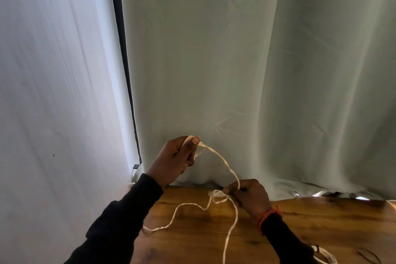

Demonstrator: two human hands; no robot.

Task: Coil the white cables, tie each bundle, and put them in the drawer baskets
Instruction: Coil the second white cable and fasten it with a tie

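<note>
Head view: white cable is thin, twisted and cord-like, off-white, stretched in an arc between the two hands above the near edge of the table. Left hand is raised in front of the curtain, thumb and fingers pinching one end of the cable, a short piece sticking out past the thumb. Right hand sits lower, just above the table, fingers curled and pinching the cable where a small loop or knot has formed beside the fingertips. From that loop two loose strands trail over the wood: one runs left toward the left sleeve, the other drops toward the bottom edge of the frame. Right wrist carries an orange bracelet; both sleeves are dark. More white cable lies at the lower right, partly cut off. Table is brown wood with dark grain. Behind it hangs a pale green-grey curtain; a white wall stands at left, with a dark vertical strip between them.
</note>
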